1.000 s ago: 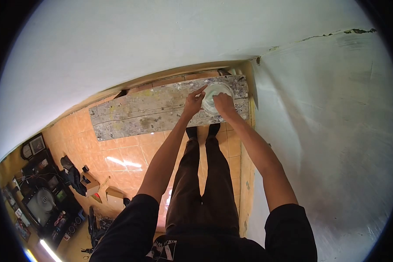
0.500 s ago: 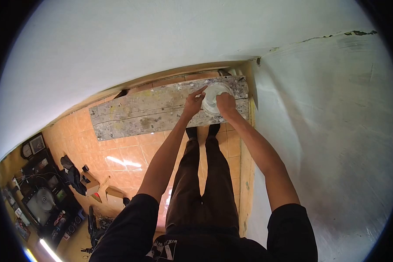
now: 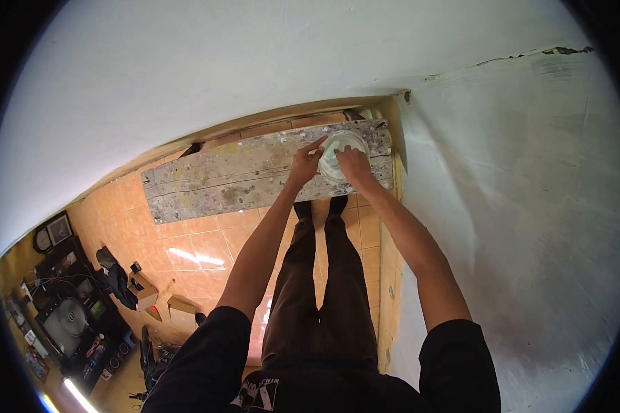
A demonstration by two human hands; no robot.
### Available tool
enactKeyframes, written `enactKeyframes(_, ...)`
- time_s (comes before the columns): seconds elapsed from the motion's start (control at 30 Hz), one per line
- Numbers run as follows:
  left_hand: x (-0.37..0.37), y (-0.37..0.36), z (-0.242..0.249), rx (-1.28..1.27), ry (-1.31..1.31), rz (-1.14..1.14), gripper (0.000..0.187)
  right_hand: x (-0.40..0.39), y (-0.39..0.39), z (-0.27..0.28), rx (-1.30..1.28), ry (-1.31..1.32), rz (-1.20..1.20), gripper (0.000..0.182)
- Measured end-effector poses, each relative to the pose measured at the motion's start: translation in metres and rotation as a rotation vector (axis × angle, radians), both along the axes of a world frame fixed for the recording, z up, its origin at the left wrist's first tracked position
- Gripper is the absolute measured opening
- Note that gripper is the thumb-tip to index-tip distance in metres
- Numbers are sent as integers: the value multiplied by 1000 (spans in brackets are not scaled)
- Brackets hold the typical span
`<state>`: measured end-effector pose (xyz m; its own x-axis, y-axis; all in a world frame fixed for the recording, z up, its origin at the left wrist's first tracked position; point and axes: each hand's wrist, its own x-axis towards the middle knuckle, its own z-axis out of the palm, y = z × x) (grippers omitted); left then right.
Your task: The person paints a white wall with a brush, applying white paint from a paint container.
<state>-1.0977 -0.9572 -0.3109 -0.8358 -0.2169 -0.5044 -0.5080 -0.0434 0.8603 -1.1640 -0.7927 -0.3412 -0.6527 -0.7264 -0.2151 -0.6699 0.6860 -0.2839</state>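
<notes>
A round, pale, see-through tub (image 3: 333, 175) with whitish stuff inside rests near the right end of a paint-spattered wooden plank (image 3: 234, 172). On its left side, my left hand (image 3: 306, 164) grips the tub, with the index finger and thumb set along the rim. My right hand (image 3: 354, 164) is over the tub's opening, fingers curled and pointing down into the whitish contents. Whatever those fingers hold, if anything, is too small and hidden to make out.
A pale wall (image 3: 255, 55) rises behind the plank, and another wall (image 3: 510, 206) stands close on the right. My feet are on orange floor tiles (image 3: 200, 241) beneath the plank. At lower left are cardboard boxes (image 3: 143, 292), a fan (image 3: 71, 313) and a dark cabinet.
My right hand has shifted slightly within the tub's opening, and its fingers now point more to the left. My left hand stays at the tub's left side.
</notes>
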Motion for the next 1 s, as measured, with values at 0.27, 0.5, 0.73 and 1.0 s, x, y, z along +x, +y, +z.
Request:
enactKeyframes(0.27, -2, 2, 9, -21, -12, 13, 35, 0, -9, 3, 156, 29, -24, 13)
enactKeyframes(0.5, 1, 2, 1, 43, 29, 28, 36, -7, -14, 8, 209, -25, 4, 12)
enactKeyframes(0.73, 0, -2, 2, 37, -31, 9, 35, -11, -12, 12, 187, -74, 13, 14)
enactKeyframes(1.0, 2, 3, -11, -2, 68, 23, 34, -9, 1, 17, 176, -26, 52, 11)
